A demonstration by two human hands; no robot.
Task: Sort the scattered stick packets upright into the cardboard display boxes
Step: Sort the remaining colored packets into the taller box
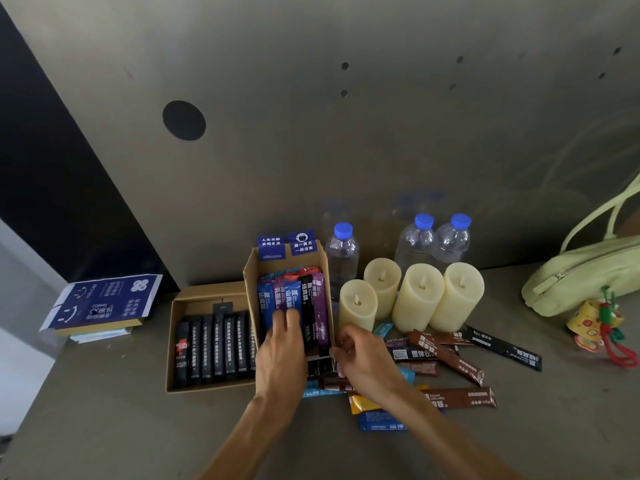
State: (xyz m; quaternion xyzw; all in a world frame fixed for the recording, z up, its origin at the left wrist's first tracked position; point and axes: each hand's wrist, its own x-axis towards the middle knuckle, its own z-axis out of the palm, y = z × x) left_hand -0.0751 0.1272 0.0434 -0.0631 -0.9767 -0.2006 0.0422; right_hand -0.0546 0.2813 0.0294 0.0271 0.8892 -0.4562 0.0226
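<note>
I'm seeing the grey tabletop (104, 410) carrying a low cardboard box (172, 358) touching a taller cardboard box (250, 271), loose stick packets (446, 356) lying before four candles (419, 299) and three water bottles (342, 251), a green bag (581, 271) sitting right, a blue printed stack (104, 303) sitting left.

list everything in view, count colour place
left box: 1, brown cardboard, centre
right box: 1, brown cardboard, taller
black packets: a row, left box
mixed packets: blue, purple, black, upright in right box
loose packets: many, brown, black, blue, yellow, right of boxes
candles: 4, cream, behind loose packets
bottles: 3, clear, blue caps, behind candles
handbag: 1, pale green, far right
charm: 1, yellow, red, by handbag
printed carton: 1, blue, far left
left hand: on mixed packets
right hand: curled, at right box's corner
</note>
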